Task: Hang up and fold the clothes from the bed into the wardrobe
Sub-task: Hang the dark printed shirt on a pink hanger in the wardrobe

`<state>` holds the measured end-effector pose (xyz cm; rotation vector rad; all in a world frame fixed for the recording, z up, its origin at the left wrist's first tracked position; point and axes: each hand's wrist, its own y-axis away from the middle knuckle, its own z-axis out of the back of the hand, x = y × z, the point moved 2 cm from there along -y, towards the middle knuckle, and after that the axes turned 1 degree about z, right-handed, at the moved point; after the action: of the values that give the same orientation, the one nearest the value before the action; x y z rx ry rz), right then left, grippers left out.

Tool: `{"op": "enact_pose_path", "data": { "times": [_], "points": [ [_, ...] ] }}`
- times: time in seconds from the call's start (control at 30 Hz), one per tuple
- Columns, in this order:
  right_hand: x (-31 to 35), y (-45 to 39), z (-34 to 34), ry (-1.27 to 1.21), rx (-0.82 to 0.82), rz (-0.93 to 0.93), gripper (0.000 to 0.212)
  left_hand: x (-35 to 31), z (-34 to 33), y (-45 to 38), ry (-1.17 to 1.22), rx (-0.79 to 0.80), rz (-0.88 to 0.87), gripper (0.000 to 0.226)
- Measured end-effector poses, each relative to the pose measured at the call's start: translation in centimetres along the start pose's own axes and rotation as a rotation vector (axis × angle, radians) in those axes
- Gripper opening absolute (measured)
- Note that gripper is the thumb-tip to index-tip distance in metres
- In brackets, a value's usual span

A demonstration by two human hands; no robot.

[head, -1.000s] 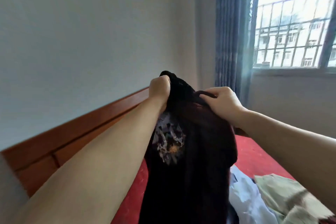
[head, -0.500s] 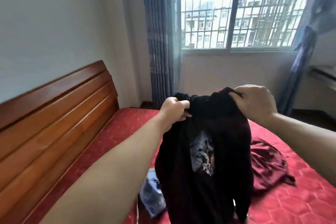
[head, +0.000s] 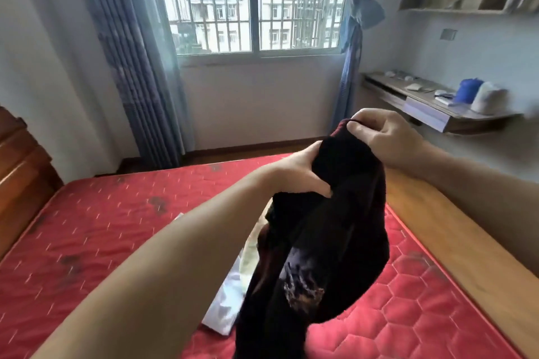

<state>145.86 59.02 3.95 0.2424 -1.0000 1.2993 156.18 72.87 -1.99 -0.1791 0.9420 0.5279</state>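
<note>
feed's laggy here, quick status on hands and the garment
Left hand and right hand both grip the dark garment, held up over the red mattress. Pale clothes lie underneath. No wardrobe in view.

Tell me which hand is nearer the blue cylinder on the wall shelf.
Right. The right hand pinches the top of the dark garment just below and left of the blue cylinder in the view; the left hand grips the garment lower and farther left.

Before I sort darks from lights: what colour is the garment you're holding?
Black with a pale print low down, the garment shows best in the head view.
</note>
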Motion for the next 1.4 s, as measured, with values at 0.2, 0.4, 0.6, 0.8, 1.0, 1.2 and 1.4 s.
{"op": "enact_pose_path", "data": {
  "times": [0.2, 0.4, 0.6, 0.8, 1.0, 1.2, 1.4],
  "points": [
    [-4.5, 0.1, 8.0, -0.109, -0.028, -0.051, 0.021, -4.3, -5.4, -5.0, -0.046, -0.042, 0.030, 0.028],
    [-11.6, 1.3, 11.7, 0.353, 0.087, -0.168, 0.018, -7.7, -7.8, -7.1, -0.243, -0.291, -0.030, 0.018],
    [-13.0, 4.8, 10.6, 0.128, 0.135, -0.027, 0.046, -7.9, -9.2, -7.8, -0.318, -0.377, -0.129, 0.018],
    [-14.7, 6.9, 6.5, 0.295, 0.320, -0.103, 0.008, -6.7, -10.3, -7.3, -0.348, -0.317, -0.244, 0.023],
    [-10.9, 3.1, 8.7, -0.147, 0.199, -0.220, 0.008, -0.3, -10.4, -6.1, -0.115, -0.496, 0.043, 0.074],
    [-8.2, 1.9, 11.2, -0.635, 0.128, -0.376, 0.021, 4.7, -13.6, -4.8, 0.257, -0.232, 0.247, 0.079],
    [-8.0, 2.5, 12.2, -0.735, 0.205, -0.396, 0.024, 4.6, -15.1, -6.2, 0.273, -0.042, 0.385, 0.044]
  ]
}}
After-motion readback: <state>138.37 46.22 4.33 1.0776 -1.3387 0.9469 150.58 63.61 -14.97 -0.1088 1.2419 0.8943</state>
